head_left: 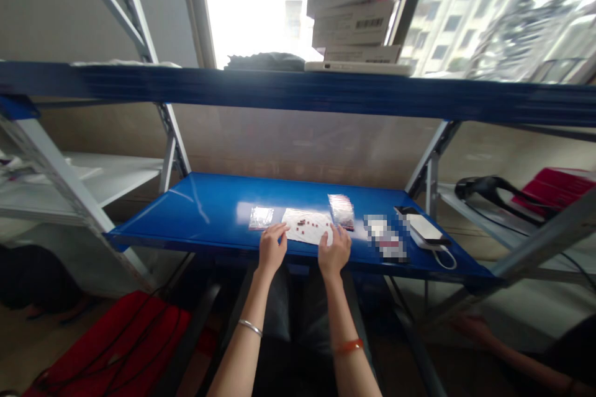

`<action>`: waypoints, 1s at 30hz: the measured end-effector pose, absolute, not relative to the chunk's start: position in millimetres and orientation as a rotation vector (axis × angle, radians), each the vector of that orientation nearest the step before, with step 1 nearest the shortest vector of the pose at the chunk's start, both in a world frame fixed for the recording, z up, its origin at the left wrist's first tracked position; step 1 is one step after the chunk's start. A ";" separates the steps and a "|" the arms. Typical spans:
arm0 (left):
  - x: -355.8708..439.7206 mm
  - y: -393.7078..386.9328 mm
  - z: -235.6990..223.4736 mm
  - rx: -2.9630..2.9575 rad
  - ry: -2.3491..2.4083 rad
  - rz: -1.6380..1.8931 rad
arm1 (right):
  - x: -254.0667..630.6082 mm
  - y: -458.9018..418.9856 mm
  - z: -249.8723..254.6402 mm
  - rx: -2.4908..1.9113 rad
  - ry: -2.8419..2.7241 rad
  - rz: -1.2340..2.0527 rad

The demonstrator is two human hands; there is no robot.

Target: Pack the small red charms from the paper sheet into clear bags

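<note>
A white sheet of paper or cloth (302, 234) lies at the front of the blue shelf, with several small dark reddish-brown pieces (302, 223) scattered over it. My left hand (273, 246) rests at the sheet's left edge, fingers stretched out and holding nothing that I can see. At the right edge, my right hand (334, 251) has its thumb and fingers apart, close to one small piece. Left of the sheet is a clear plastic bag (261, 218). A stack of clear packets (341, 211) sits just behind my right hand.
To the right lie a blurred-out item (385, 237) and a white device (424, 229) with a white cable loop. An upper blue shelf (261, 88) crosses ahead, bearing stacked boxes (351, 18). Metal posts stand both sides. Another person's arm (503, 344) shows at lower right.
</note>
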State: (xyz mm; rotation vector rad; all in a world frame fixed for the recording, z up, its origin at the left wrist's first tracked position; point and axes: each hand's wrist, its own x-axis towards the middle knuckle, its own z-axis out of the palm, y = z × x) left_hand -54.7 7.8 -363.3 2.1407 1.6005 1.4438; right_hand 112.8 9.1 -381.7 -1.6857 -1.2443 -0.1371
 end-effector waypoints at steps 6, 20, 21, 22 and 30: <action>-33.0 -0.6 -365.3 2.212 1.654 1.219 | 151.2 20.3 -372.7 -2.010 -1.314 -0.063; -30.6 -3.1 -360.1 2.172 1.725 1.200 | 182.5 53.3 -359.5 -1.834 -0.877 0.016; -30.6 -3.0 -360.0 2.158 1.711 1.218 | 181.8 50.7 -361.4 -1.794 -0.869 0.026; -30.8 -2.8 -359.8 2.138 1.693 1.244 | 180.3 47.9 -363.4 -1.732 -0.855 0.051; -29.4 -6.9 -332.5 1.606 1.298 1.429 | 151.8 10.0 -342.3 -1.026 -0.662 0.622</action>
